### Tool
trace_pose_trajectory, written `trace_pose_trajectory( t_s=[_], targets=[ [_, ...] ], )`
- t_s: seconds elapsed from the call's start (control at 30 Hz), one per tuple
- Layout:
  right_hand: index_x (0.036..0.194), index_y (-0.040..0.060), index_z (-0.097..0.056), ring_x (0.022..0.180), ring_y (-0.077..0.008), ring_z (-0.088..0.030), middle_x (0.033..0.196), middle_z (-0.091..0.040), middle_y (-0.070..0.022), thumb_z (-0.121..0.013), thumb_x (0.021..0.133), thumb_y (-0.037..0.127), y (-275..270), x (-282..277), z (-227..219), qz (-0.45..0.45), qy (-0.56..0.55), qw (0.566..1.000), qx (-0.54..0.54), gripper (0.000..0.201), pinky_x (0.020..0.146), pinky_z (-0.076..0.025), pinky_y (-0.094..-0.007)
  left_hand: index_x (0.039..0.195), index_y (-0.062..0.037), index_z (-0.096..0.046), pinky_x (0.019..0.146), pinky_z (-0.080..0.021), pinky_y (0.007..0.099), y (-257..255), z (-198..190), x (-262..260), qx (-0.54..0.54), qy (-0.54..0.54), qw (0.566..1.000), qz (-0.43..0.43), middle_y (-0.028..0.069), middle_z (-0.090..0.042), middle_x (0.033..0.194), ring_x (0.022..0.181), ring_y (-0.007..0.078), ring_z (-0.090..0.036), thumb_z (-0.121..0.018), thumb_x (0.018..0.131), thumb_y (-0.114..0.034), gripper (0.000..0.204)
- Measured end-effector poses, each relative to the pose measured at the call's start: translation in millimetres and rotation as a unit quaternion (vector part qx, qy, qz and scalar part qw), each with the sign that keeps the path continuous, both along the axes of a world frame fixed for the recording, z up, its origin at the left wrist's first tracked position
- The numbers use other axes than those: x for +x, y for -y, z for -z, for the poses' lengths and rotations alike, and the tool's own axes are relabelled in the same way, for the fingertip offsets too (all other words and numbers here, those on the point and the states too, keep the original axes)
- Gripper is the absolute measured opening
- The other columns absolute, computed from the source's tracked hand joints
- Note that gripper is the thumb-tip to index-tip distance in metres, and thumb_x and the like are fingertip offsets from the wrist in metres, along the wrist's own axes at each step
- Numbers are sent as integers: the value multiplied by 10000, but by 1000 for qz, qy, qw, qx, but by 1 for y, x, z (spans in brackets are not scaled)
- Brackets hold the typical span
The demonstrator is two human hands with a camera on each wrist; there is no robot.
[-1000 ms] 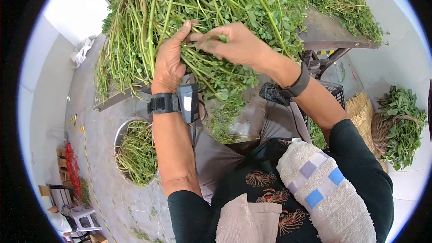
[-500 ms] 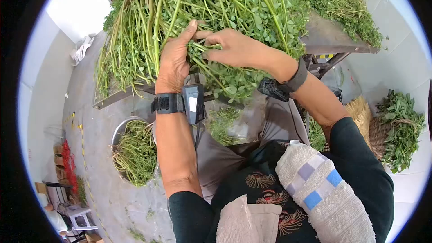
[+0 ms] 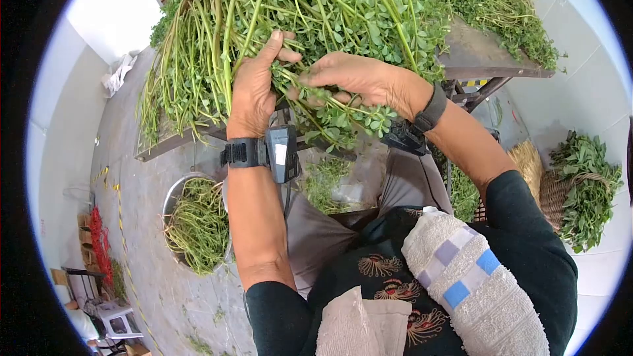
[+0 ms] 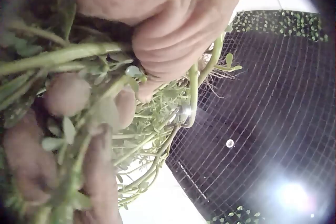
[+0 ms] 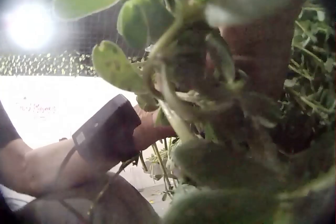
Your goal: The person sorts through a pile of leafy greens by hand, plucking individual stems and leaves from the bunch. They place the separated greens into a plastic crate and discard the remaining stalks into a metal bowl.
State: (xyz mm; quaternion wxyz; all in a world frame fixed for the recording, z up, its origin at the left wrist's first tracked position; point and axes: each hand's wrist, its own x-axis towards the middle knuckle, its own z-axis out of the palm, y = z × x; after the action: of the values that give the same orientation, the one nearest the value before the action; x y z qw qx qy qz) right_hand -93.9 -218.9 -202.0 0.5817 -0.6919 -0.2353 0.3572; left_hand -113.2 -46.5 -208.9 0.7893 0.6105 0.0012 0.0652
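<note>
A large heap of green stems with small paddle-shaped leaves, which look like purslane (image 3: 323, 6), lies in front of me. At its near edge my left hand (image 3: 252, 89) holds some of the stems, thumb pointing up. Close beside it, my right hand (image 3: 369, 80) pinches a leafy purslane sprig (image 3: 379, 120) that trails below the palm. The left wrist view has a thick stem (image 4: 79, 53) running beneath the wrinkled palm, with fingertips (image 4: 68, 94) among the leaves. Leaves (image 5: 86, 2) cover much of the right hand in the right wrist view.
The heap rests on a table (image 3: 484, 53), with more greens (image 3: 508, 6) at its far right. On the floor to the left stands a metal basin (image 3: 173, 191) of stems. A wicker basket (image 3: 557, 201) with leafy greens is at right. A towel (image 3: 475, 270) hangs over my clothing.
The right hand has turned and shifted slightly right, and a leafy sprig now trails beneath it. My left hand stays at nearly the same spot on the stems.
</note>
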Motion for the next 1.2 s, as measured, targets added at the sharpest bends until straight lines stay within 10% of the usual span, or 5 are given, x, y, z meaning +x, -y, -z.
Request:
trace_pose_trajectory(
  t_s=[0.27, 0.47, 0.77, 1.17, 1.2],
  targets=[
    [649, -62, -548, 643, -398, -569, 642, -556, -252, -492, 766, 188, -16, 5, 5, 180, 482, 856, -50, 281, 596, -441, -448, 852, -31, -673, 930, -330, 367, 1, 6, 11, -2, 26, 999, -28, 83, -642, 845, 971, 194, -506, -594, 883, -325, 306],
    [684, -56, -562, 540, -288, -511, 568, -515, -195, -484, 778, 210, -26, 4, 9, 266, 183, 946, 42, 293, 553, -426, -385, 891, -11, -646, 781, -386, 281, 6, 9, 14, -135, 52, 989, 18, -5, -560, 688, 734, 129, -504, -578, 901, -265, 263],
    [664, -44, -458, 613, -430, -534, 629, -518, -260, -483, 815, 199, -15, -43, 6, 76, 509, 857, -22, 287, 586, -426, -471, 887, -24, -641, 424, -224, 226, 12, 5, 6, -103, 17, 994, -32, -83, -365, 530, 453, 49, -294, -589, 896, -237, 219],
    [774, -9, -440, 630, -424, -541, 619, -513, -225, -532, 831, 135, 25, -98, 14, 59, 561, 822, -82, 181, 568, -429, -475, 879, -53, -660, 458, -249, 244, 30, 14, 19, 46, -38, 991, -119, -41, -419, 515, 466, 86, -353, -596, 883, -324, 278],
    [800, 5, -445, 634, -407, -547, 626, -510, -204, -545, 825, 135, 29, -114, 16, 2, 433, 901, 19, 166, 563, -436, -456, 879, -53, -660, 458, -249, 244, 26, 13, 21, 46, -39, 991, -119, -41, -419, 515, 466, 86, -353, -596, 883, -324, 278]
  ],
)
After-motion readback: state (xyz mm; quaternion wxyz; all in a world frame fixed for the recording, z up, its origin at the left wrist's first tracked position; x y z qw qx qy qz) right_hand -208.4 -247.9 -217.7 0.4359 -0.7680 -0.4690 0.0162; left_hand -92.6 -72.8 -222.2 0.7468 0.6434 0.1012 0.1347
